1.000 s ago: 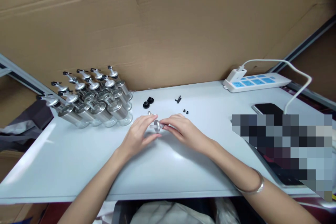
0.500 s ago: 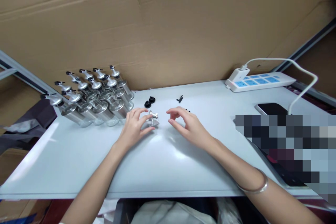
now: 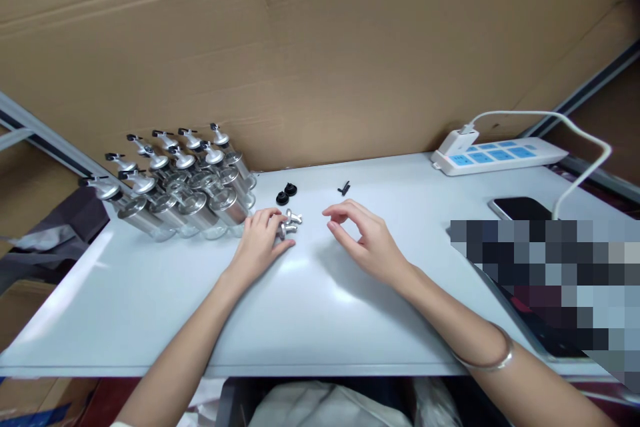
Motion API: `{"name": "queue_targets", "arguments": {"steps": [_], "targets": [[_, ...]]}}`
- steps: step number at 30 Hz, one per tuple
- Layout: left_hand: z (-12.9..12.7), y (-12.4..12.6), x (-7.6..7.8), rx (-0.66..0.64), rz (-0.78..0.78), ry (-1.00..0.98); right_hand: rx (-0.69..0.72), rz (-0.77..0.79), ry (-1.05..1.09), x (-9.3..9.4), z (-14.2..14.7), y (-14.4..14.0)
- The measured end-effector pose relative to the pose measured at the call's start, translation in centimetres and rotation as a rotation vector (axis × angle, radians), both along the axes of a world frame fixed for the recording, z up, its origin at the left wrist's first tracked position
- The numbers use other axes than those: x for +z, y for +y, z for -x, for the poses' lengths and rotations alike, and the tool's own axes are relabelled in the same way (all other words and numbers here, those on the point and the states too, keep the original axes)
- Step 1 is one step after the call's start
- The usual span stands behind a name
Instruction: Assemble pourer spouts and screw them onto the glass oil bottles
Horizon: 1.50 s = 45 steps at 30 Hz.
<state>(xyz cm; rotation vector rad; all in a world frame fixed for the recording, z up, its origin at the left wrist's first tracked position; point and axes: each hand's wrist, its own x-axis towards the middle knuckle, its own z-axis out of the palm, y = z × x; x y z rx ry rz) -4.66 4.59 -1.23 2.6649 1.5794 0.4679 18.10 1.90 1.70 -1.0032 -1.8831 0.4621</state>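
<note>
Two small silver pourer spouts lie side by side on the white table, the farther spout and the nearer spout. My left hand rests right beside them, fingers bent behind them and thumb stretched out below; it may be touching the nearer one, though no grip shows. Across a small gap, my right hand hovers with curved fingers and the thumb apart, nothing between them. Two black stoppers lie beyond the spouts. A few small black pieces lie farther back, past my right hand.
Several glass-and-steel bottles crowd the left, the rear ones fitted with silver pourers. A white power strip with a plugged-in charger and cable stands back right. A phone lies before it, near a blurred-out area. Cardboard walls the back.
The two spouts have shifted slightly and now lie more still beside my left hand, whose fingers have come lower and more bent. My right hand has drawn slightly to the right.
</note>
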Motion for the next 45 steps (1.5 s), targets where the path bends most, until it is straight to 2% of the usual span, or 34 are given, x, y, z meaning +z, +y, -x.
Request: {"name": "queue_targets", "arguments": {"steps": [6,9,12,15,18,20,22,24,25,29,37,45], "targets": [[0.1,0.0,-0.1,-0.001,0.024,-0.042,-0.010,0.019,-0.011,0.1,0.0,0.0],[0.2,-0.1,0.1,-0.019,-0.015,-0.074,-0.009,0.012,-0.004,0.2,0.0,-0.1],[0.5,-0.3,0.7,-0.054,-0.147,-0.176,-0.009,-0.004,0.012,0.1,0.1,-0.1],[1.5,-0.3,1.4,-0.045,-0.382,-0.345,-0.014,-0.018,0.024,-0.1,0.0,-0.1],[3.6,0.3,2.4,0.095,-0.697,-0.528,-0.019,-0.035,0.034,-0.2,0.1,-0.1],[5.6,1.1,3.0,0.292,-0.878,-0.644,-0.022,-0.049,0.043,-0.1,0.1,-0.1],[7.8,2.0,3.5,0.521,-0.971,-0.746,-0.026,-0.055,0.047,0.0,0.2,-0.1],[9.9,2.9,3.7,0.671,-0.913,-0.793,-0.027,-0.058,0.045,0.0,0.3,-0.2],[10.8,3.3,3.7,0.693,-0.855,-0.817,-0.027,-0.058,0.042,0.1,0.3,-0.2],[12.6,4.6,3.4,0.670,-0.671,-0.860,-0.026,-0.055,0.036,-0.1,0.3,-0.2],[13.7,5.1,2.9,0.707,-0.638,-0.846,-0.027,-0.022,0.035,-0.4,0.3,-0.3],[13.8,3.1,2.7,0.736,-0.589,-0.809,-0.021,0.013,0.057,-0.1,0.4,-0.3]]}}
